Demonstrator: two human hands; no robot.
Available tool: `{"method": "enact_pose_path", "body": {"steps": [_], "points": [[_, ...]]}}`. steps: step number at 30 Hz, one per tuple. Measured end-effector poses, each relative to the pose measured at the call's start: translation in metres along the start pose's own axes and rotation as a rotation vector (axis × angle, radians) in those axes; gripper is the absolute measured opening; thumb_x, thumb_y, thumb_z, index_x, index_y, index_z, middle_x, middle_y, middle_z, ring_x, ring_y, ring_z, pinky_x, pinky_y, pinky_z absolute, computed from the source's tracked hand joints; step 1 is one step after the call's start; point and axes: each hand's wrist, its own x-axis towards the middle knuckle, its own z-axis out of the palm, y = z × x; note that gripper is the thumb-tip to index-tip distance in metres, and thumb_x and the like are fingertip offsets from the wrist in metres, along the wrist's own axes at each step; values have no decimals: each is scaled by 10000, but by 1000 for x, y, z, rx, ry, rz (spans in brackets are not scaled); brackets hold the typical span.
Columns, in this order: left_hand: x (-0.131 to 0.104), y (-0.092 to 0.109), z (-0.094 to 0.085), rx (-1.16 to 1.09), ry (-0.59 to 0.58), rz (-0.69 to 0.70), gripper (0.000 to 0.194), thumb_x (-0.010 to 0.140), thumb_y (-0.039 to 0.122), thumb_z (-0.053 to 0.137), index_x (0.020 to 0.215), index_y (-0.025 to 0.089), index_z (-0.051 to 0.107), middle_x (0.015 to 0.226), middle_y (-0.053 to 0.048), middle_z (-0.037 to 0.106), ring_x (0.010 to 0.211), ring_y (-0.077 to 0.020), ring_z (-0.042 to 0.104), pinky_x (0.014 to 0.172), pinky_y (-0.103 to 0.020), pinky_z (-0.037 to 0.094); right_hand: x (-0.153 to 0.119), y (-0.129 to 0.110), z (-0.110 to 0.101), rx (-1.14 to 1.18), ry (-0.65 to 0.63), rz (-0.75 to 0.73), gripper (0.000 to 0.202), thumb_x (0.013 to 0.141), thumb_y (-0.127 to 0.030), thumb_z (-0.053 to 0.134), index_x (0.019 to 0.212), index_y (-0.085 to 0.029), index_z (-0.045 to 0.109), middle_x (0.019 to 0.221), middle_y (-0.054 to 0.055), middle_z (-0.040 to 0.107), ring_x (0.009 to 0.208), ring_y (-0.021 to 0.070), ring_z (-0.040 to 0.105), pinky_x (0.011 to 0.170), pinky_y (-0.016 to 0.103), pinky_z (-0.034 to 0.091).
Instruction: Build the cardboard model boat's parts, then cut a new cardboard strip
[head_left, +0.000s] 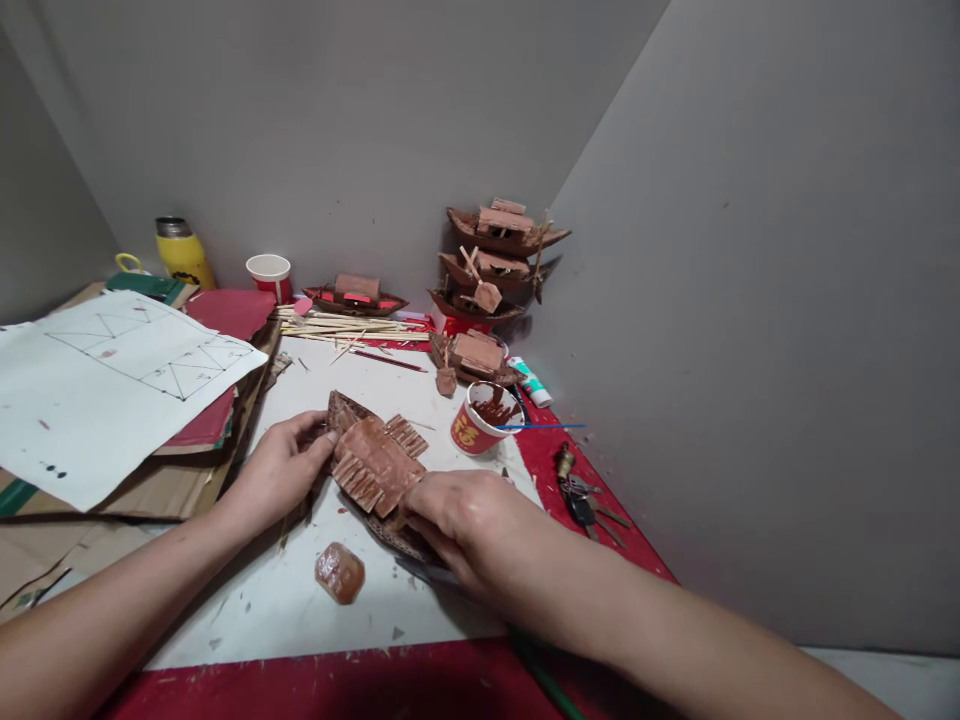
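A brown model boat [382, 460] lies at a slant over the white sheet, with a curved cabin roof and ribbed strips along both roof sides. My left hand [289, 460] grips its far-left pointed end between thumb and fingers. At the near-right end, my right hand [457, 515] has closed fingers against the end of the roof and the hull; the fingertips are partly hidden. Just left of the boat's near end rests a shiny brownish lump [340, 573]. Behind my right hand stands a paper cup [474, 436] smeared inside with brown, a thin blue stick across its rim.
Several finished-looking boats [506, 228] are stacked at the back right, with one more boat [356, 293] further left. Thin wooden sticks [352, 326] lie behind the sheet. Keys [592, 505] and a tube [529, 381] lie right; a drawn plan [120, 380] covers cardboard at left.
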Motion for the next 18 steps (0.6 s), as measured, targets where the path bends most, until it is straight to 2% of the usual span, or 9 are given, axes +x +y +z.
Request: {"method": "enact_pose_path", "body": {"steps": [3, 6, 8, 10, 12, 14, 16, 18], "points": [[-1, 4, 0, 7, 29, -32, 441, 792, 373, 582, 1132, 101, 650, 999, -117, 731, 885, -248, 670, 854, -396, 496, 0, -2, -1, -9, -27, 35, 173, 912, -160, 494, 774, -163, 597, 726, 28, 597, 631, 127, 487, 614, 227, 375], [-9, 13, -3, 115, 169, -9, 454, 806, 395, 581, 1156, 107, 613, 981, -103, 715, 819, -219, 664, 740, -342, 514, 0, -3, -1, -18, -52, 89, 168, 900, -146, 506, 758, -161, 595, 735, 36, 610, 635, 128, 498, 615, 222, 375], [-22, 20, -7, 265, 289, 103, 357, 849, 372, 553, 1120, 147, 611, 921, -65, 703, 743, -184, 648, 662, -297, 500, 0, -3, -1, -3, -48, 105, 159, 900, -146, 505, 776, -164, 601, 752, 36, 621, 646, 127, 512, 620, 215, 377], [-38, 24, -8, 422, 318, 352, 207, 879, 302, 543, 1023, 177, 624, 857, -29, 688, 718, -152, 636, 657, -259, 484, -1, -1, 0, 20, -35, 118, 158, 900, -144, 499, 788, -168, 609, 761, 34, 631, 650, 125, 521, 621, 207, 378], [-55, 24, -6, 557, 150, 651, 122, 885, 215, 545, 978, 184, 618, 800, -10, 679, 682, -126, 628, 648, -229, 474, -2, 2, 0, 33, -21, 133, 168, 897, -142, 493, 787, -169, 617, 753, 33, 636, 640, 123, 519, 609, 203, 371], [-67, 20, 0, 678, -85, 881, 177, 904, 157, 495, 1055, 167, 587, 716, 1, 651, 590, -120, 594, 569, -227, 455, -4, 5, 1, 32, -2, 143, 171, 890, -139, 493, 781, -166, 623, 744, 36, 637, 637, 125, 516, 599, 205, 364], [-73, 13, 8, 799, -208, 995, 256, 922, 127, 414, 1149, 120, 533, 674, -4, 628, 539, -140, 573, 507, -255, 445, -5, 10, 2, 34, 18, 118, 150, 875, -127, 504, 796, -163, 627, 752, 38, 641, 648, 126, 521, 602, 207, 359], [-73, 6, 16, 908, -244, 1024, 298, 918, 93, 363, 1185, 80, 494, 668, -12, 623, 524, -161, 579, 477, -281, 453, -5, 14, 4, 40, 41, 74, 131, 865, -121, 513, 807, -159, 624, 753, 36, 641, 648, 122, 520, 601, 209, 353]]}}
